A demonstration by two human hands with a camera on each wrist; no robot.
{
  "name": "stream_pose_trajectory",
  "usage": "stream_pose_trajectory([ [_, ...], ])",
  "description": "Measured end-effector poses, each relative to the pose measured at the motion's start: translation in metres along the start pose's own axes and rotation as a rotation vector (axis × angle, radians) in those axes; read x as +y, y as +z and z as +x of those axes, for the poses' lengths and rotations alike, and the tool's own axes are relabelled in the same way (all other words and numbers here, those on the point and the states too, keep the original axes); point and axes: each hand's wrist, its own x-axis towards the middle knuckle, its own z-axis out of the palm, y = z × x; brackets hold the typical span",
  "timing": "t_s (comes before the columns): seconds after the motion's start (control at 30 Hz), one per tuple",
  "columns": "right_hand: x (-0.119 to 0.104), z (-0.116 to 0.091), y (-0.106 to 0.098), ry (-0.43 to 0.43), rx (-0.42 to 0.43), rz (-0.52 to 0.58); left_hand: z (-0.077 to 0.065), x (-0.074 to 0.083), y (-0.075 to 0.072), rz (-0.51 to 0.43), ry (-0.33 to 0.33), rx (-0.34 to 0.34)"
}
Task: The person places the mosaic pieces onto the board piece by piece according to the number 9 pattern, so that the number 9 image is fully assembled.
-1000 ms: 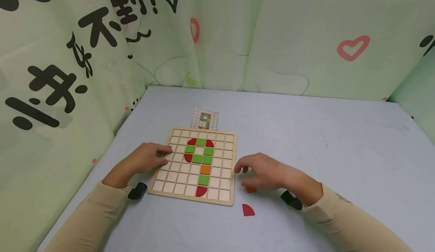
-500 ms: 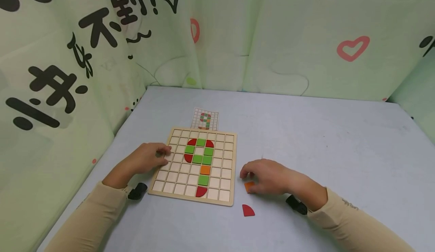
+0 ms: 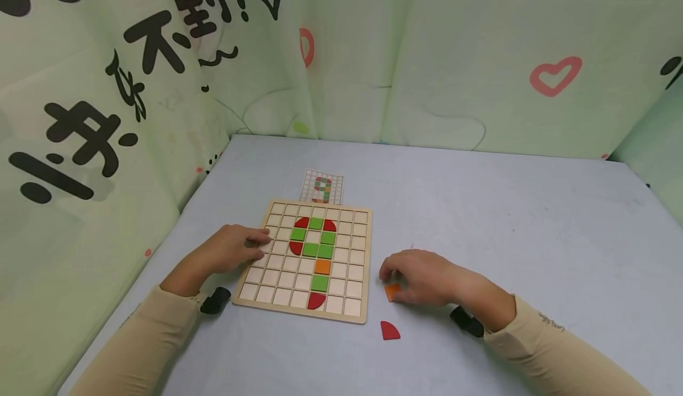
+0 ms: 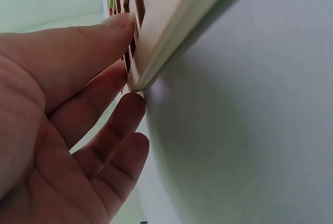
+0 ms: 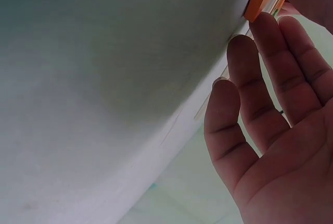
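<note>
A wooden grid board (image 3: pixel 353 307) lies on the table, with green, red and orange tiles set in a figure like a 9. My left hand (image 3: pixel 230 249) rests on the board's left edge; in the left wrist view the thumb (image 4: pixel 78 47) touches the top face and a fingertip meets the side. Right of the board, my right hand (image 3: pixel 427 275) pinches an orange square tile (image 3: pixel 392 291) between thumb and fingers at table level. In the right wrist view this orange tile (image 5: pixel 257 4) is partly cut off, and the other fingers hang loosely curled.
One red quarter-circle tile (image 3: pixel 390 330) lies on the table nearer to me than the right hand. Behind the board, a printed pattern card (image 3: pixel 335 191) shows a similar figure; its near end meets the board's far edge. A light curtain (image 3: pixel 453 76) encloses the table (image 3: pixel 512 206).
My right hand has shifted right and slightly nearer to me, down onto the orange tile, and now pinches it. The left hand stays at the board's edge.
</note>
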Motion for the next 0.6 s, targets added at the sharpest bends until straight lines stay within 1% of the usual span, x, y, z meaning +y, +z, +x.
stream_pose_trajectory([
  [0.33,0.003,0.0,0.001,-0.023,0.029,-0.007,0.006,-0.002,0.001,0.001,0.02,0.001],
  [0.47,0.003,0.0,0.001,-0.011,0.032,0.001,0.009,-0.002,0.001,0.013,0.022,0.002],
  [0.6,0.002,0.0,0.0,0.024,0.042,0.019,0.011,-0.002,0.0,0.015,0.017,-0.004],
])
